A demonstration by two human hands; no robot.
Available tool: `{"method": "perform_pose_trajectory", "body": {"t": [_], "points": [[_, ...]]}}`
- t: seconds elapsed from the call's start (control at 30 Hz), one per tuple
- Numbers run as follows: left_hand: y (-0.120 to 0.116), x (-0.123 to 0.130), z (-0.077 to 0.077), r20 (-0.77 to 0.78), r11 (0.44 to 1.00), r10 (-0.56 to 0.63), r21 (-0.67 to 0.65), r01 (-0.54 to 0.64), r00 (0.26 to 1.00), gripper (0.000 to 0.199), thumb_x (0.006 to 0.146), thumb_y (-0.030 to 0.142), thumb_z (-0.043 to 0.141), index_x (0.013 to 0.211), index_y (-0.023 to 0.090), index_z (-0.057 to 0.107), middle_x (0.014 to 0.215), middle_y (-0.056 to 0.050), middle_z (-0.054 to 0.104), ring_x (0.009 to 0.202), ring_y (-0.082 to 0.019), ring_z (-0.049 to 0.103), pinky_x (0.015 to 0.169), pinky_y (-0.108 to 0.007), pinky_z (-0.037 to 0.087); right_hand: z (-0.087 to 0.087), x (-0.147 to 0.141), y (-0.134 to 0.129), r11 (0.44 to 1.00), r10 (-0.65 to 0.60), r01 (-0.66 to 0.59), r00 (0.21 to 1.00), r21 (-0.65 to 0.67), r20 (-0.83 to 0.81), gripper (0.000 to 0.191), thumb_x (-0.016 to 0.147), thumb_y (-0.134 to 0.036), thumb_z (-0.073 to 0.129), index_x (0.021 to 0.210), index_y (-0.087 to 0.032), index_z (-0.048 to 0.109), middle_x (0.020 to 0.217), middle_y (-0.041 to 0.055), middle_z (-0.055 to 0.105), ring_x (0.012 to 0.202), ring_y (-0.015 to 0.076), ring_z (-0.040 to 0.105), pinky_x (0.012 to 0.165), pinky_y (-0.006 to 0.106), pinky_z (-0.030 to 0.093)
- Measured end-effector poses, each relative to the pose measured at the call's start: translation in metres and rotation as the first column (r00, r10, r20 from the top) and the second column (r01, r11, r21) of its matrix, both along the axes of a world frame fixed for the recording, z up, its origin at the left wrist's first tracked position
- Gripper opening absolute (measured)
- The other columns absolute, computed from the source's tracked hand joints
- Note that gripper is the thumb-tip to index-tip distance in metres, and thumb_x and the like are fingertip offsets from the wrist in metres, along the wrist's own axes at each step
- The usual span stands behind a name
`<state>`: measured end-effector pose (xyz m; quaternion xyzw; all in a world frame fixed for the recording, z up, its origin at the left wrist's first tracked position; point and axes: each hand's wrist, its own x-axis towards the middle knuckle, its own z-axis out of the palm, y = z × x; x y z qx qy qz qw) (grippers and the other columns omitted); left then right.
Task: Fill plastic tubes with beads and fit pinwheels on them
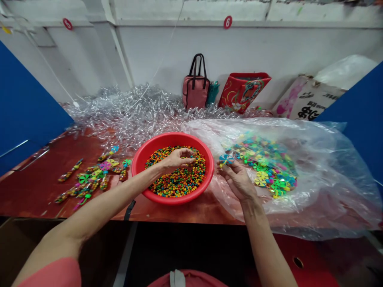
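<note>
Head view, from over the person's shoulder: the left hand (176, 159) reaches across the rim of a round red plastic bowl (172, 138) and sits palm down just above the colored beads (179, 183), its fingers curled inward and nearly closed. Whether it has hold of any beads is hidden. The left arm stretches in from the lower left, nearly level. The right hand (236, 179) stands just beside the bowl, on its far side from the left arm, pinching a small blue pinwheel (226, 159) between thumb and finger, the short stick slanting up toward the pinwheel's head. That hand is the nearer one to a heap of loose pinwheels (263, 167) lying on a clear plastic bag (326, 159). Beaded sticks (80, 179) lie on the red table (38, 187) left of the bowl.
</note>
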<state>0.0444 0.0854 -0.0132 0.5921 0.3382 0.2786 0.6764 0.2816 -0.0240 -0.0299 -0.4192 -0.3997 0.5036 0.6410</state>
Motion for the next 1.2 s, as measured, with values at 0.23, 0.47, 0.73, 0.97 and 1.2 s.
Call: {"method": "perform_pose_trajectory", "body": {"t": [0.23, 0.47, 0.73, 0.97, 1.2], "points": [[-0.046, -0.028, 0.015, 0.056, 0.996, -0.046, -0.080, 0.051, 0.997, 0.046, 0.077, 0.036, 0.091, 0.112, 0.014, 0.073, 0.101, -0.007, 0.074, 0.088, -0.015, 0.072, 0.092, -0.037, 0.059, 0.015, -0.052, 0.028, 0.997, 0.077, -0.075, 0.994, 0.025, -0.072, 0.042, 0.064, -0.052, 0.096, 0.091, -0.024, 0.077, 0.084, 0.0012, 0.079, 0.073, 0.0165, 0.070, 0.075, 0.032, 0.061], [-0.069, -0.033, 0.019, 0.065, 0.997, -0.074, 0.010, 0.074, 0.995, 0.040, 0.082, 0.042, 0.084, 0.108, 0.014, 0.073, 0.104, -0.005, 0.071, 0.081, -0.014, 0.069, 0.079, -0.035, 0.062, 0.019, -0.083, 0.028, 0.991, 0.129, -0.131, 0.987, 0.016, 0.094, 0.048, 0.066, -0.062, 0.092, 0.087, -0.023, 0.075, 0.079, 0.0006, 0.075, 0.069, 0.0150, 0.064, 0.071, 0.029, 0.057], [-0.078, -0.035, 0.023, 0.078, 0.998, -0.064, 0.002, 0.064, 0.995, 0.035, 0.081, 0.039, 0.083, 0.102, 0.013, 0.071, 0.098, -0.003, 0.069, 0.070, -0.012, 0.068, 0.073, -0.031, 0.059, 0.016, -0.072, 0.024, 0.975, 0.194, -0.212, 0.954, 0.060, 0.227, 0.041, 0.076, -0.061, 0.086, 0.089, -0.023, 0.078, 0.084, 0.0009, 0.075, 0.079, 0.0179, 0.068, 0.081, 0.032, 0.057], [-0.074, -0.028, 0.019, -0.110, 0.915, 0.168, 0.387, -0.114, 0.980, 0.016, 0.084, 0.027, 0.075, 0.094, 0.016, 0.072, 0.088, -0.002, 0.068, 0.075, -0.015, 0.063, 0.070, -0.029, 0.050, 0.006, -0.085, 0.021, 0.977, -0.007, -0.059, 0.952, 0.206, 0.306, 0.033, 0.087, -0.056, 0.078, 0.096, -0.024, 0.078, 0.093, 0.0016, 0.075, 0.089, 0.0195, 0.068, 0.090, 0.034, 0.055], [-0.064, -0.029, 0.015, -0.086, 0.955, 0.007, 0.296, 0.019, 0.996, 0.023, 0.087, 0.036, 0.072, 0.098, 0.017, 0.066, 0.090, -0.002, 0.067, 0.077, -0.015, 0.061, 0.068, -0.028, 0.052, 0.005, -0.084, 0.025, 0.974, -0.038, -0.035, 0.949, 0.224, 0.313, 0.031, 0.086, -0.052, 0.080, 0.093, -0.022, 0.076, 0.087, 0.0005, 0.073, 0.081, 0.0164, 0.065, 0.083, 0.030, 0.054]]}}
